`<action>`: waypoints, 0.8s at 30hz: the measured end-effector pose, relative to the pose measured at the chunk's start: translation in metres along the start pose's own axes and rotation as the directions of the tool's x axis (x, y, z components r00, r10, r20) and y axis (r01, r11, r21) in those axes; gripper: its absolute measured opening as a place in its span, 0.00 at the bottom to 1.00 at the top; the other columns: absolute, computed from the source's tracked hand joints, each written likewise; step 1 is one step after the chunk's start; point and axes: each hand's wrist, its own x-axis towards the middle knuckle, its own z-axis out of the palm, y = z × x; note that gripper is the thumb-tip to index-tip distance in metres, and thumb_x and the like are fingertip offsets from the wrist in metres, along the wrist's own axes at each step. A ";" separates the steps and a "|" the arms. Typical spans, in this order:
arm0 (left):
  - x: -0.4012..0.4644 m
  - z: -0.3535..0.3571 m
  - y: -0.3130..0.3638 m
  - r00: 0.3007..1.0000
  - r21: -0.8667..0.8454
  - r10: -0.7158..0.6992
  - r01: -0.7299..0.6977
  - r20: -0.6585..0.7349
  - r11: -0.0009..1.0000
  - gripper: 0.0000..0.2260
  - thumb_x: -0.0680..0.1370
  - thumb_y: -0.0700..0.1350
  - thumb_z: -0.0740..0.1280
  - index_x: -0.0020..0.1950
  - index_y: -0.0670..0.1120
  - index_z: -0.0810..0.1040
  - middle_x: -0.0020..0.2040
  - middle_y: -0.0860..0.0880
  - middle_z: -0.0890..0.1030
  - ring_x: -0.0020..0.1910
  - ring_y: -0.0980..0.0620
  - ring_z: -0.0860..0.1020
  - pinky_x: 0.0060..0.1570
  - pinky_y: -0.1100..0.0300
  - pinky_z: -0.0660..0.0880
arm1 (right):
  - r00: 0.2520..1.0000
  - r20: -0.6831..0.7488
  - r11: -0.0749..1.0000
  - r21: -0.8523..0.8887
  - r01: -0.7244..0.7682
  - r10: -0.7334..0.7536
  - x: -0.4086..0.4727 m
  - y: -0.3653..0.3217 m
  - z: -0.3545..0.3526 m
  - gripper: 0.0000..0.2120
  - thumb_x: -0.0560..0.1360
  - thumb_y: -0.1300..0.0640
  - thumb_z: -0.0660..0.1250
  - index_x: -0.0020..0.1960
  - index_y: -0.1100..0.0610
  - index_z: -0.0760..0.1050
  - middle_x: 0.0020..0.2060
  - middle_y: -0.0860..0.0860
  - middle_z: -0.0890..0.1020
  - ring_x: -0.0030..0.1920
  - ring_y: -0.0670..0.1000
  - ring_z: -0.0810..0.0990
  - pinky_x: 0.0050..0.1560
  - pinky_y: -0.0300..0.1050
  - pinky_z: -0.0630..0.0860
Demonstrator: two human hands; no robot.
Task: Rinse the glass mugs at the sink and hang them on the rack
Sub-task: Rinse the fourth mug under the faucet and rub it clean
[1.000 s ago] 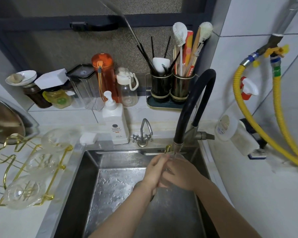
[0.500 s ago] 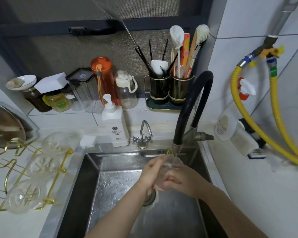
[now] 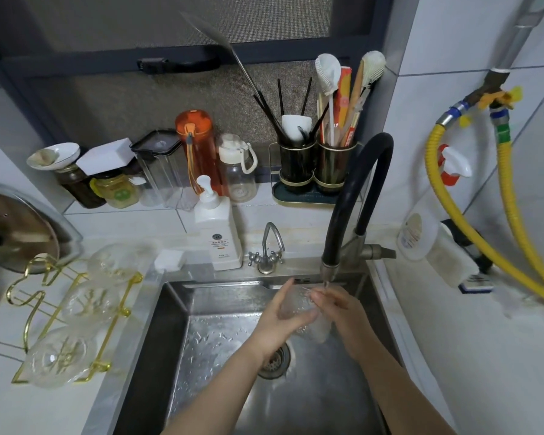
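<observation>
A clear glass mug (image 3: 299, 306) is held over the steel sink (image 3: 167, 312), just under the spout of the black faucet (image 3: 352, 202). My left hand (image 3: 280, 321) grips the mug from the left, fingers wrapped around its side. My right hand (image 3: 336, 309) holds it from the right, fingers at the rim under the thin stream of water. On the counter to the left, three glass mugs (image 3: 88, 304) hang upside down on a gold wire rack (image 3: 32, 312).
A white soap pump bottle (image 3: 217, 233) and a small tap (image 3: 269, 249) stand behind the sink. Bottles, jars and a utensil holder (image 3: 314, 164) line the back ledge. Yellow hoses (image 3: 471, 233) hang on the right wall. A pot lid (image 3: 16, 227) leans at the far left.
Both hands have kept the mug under the spout while turning it slightly; the mug now tilts more toward the right. The view has shifted a little.
</observation>
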 end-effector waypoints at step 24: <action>0.036 0.031 0.043 0.919 0.138 -0.363 0.383 -0.151 0.913 0.34 0.66 0.68 0.64 0.61 0.45 0.77 0.64 0.36 0.76 0.43 0.43 0.79 0.38 0.57 0.77 | 0.992 0.036 0.992 0.014 -0.124 0.124 0.007 -0.005 -0.013 0.23 0.77 0.44 0.63 0.70 0.49 0.67 0.64 0.46 0.74 0.64 0.46 0.73 0.63 0.43 0.70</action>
